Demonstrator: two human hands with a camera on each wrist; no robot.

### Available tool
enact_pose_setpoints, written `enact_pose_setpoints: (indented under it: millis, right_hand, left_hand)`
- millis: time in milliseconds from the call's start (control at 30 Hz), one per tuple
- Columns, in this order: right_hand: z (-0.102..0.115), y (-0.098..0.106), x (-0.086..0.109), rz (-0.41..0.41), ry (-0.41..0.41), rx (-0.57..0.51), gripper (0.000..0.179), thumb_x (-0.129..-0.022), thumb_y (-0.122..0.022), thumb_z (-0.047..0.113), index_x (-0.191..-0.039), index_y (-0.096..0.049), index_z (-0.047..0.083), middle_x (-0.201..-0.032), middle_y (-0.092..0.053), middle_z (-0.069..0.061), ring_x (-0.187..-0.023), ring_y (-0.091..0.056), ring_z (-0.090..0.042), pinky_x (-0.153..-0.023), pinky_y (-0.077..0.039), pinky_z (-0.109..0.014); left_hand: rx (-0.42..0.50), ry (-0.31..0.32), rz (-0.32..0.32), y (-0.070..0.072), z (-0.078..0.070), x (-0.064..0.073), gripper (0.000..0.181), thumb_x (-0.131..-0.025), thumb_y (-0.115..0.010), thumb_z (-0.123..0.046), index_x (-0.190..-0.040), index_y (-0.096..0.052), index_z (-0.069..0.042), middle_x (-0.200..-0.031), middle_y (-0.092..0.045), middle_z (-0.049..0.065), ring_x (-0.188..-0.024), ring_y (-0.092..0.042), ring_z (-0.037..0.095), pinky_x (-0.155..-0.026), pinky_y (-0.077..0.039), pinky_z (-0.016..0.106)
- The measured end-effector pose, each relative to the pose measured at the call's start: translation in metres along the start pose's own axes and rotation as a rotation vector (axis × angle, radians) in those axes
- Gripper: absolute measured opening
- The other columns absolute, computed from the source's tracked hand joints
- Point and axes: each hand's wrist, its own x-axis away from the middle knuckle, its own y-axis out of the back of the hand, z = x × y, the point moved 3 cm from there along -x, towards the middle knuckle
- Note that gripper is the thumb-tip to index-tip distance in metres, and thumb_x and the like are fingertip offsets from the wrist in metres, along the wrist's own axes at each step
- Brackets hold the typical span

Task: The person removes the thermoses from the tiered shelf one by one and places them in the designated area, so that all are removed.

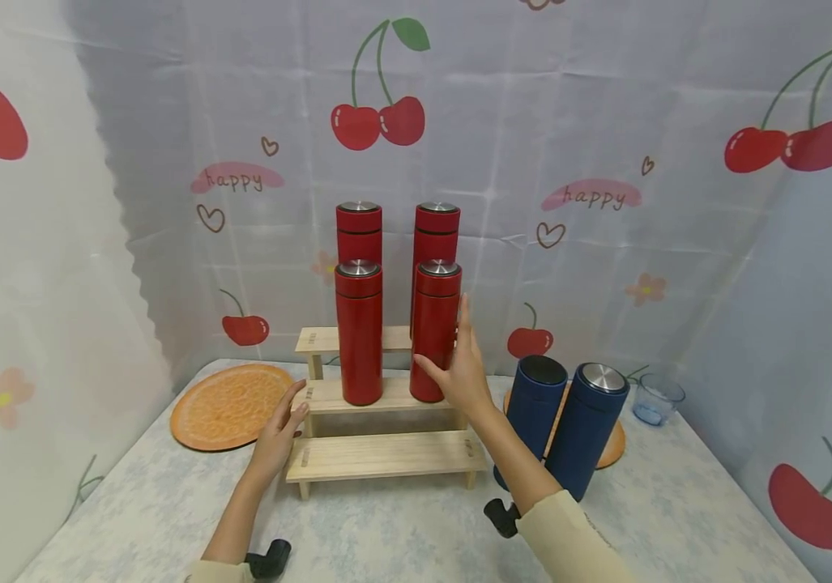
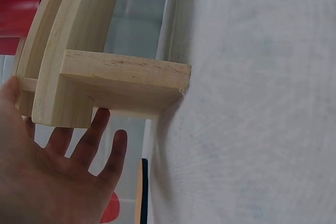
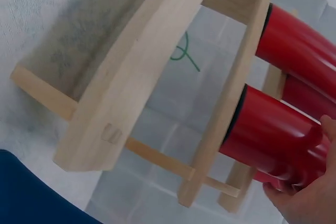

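Red cylindrical bottle [image 1: 433, 328] pinched by fingers of right hand [image 1: 465, 374], likely keeping it upright; left hand [image 1: 277, 439]: fingers spread against pale wooden three-tier rack [image 1: 386, 456], probably bracing.

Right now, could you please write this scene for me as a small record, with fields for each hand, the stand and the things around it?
Left hand: at the left end of the wooden stand; exact contact unclear
Right hand: holds the front right red bottle
Middle shelf: that bottle and the front left red bottle, both upright
Behind them: rear left red bottle, rear right red bottle, both partly hidden
Left of stand: round orange mat
Right of stand: dark-topped blue bottle, steel-topped blue bottle
Far right: clear glass
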Motion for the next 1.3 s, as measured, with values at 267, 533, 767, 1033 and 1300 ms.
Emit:
enact_pose_setpoints:
  millis: [267,533,767,1033,1300]
  right_hand:
    - [-0.004,-0.002,0.006,-0.011,-0.015,-0.02,0.108,-0.076,-0.076,0.016,-0.149,0.003,0.029,-0.13,-0.042,-0.015,-0.111,-0.052,-0.026,-0.085,-0.048,-0.042]
    - [0.016,0.022,0.038,-0.053,-0.013,0.044,0.115,-0.068,-0.082,0.016,-0.149,-0.001,0.027,-0.12,-0.05,-0.014,-0.1,-0.056,-0.024,-0.077,-0.052,-0.04]
    - [0.037,0.053,0.07,-0.059,0.027,0.036,0.118,-0.064,-0.085,0.011,-0.15,-0.004,0.02,-0.117,-0.052,-0.01,-0.101,-0.055,-0.021,-0.074,-0.053,-0.039]
    - [0.059,0.107,0.093,-0.092,0.019,0.076,0.122,-0.06,-0.086,0.004,-0.149,-0.004,0.014,-0.121,-0.053,-0.012,-0.102,-0.055,-0.013,-0.074,-0.051,-0.022]
    - [0.064,0.174,0.102,-0.212,-0.031,0.197,0.124,-0.054,-0.083,-0.01,-0.149,-0.007,0.012,-0.125,-0.049,-0.002,-0.103,-0.048,0.0,-0.078,-0.041,-0.008]
  left_hand:
    - [-0.025,0.019,-0.009,0.0,-0.001,0.0,0.053,-0.095,-0.045,-0.044,-0.144,-0.03,-0.028,-0.15,-0.022,0.006,-0.126,-0.037,0.037,-0.09,-0.04,0.055]
    - [-0.01,0.031,0.008,-0.003,-0.008,0.003,0.052,-0.097,-0.045,-0.039,-0.144,-0.029,-0.025,-0.15,-0.022,0.01,-0.125,-0.038,0.037,-0.092,-0.039,0.054]
    - [-0.003,0.05,0.016,-0.001,-0.035,0.014,0.05,-0.099,-0.044,-0.029,-0.145,-0.028,-0.02,-0.15,-0.021,0.015,-0.126,-0.036,0.04,-0.093,-0.036,0.057]
    - [0.003,0.021,0.014,0.001,-0.038,0.015,0.05,-0.099,-0.043,-0.028,-0.145,-0.028,-0.015,-0.15,-0.02,0.017,-0.127,-0.033,0.042,-0.093,-0.036,0.058]
    - [0.017,0.026,0.015,0.0,-0.005,0.002,0.052,-0.097,-0.046,-0.036,-0.145,-0.029,-0.024,-0.151,-0.02,0.01,-0.126,-0.036,0.038,-0.092,-0.037,0.058]
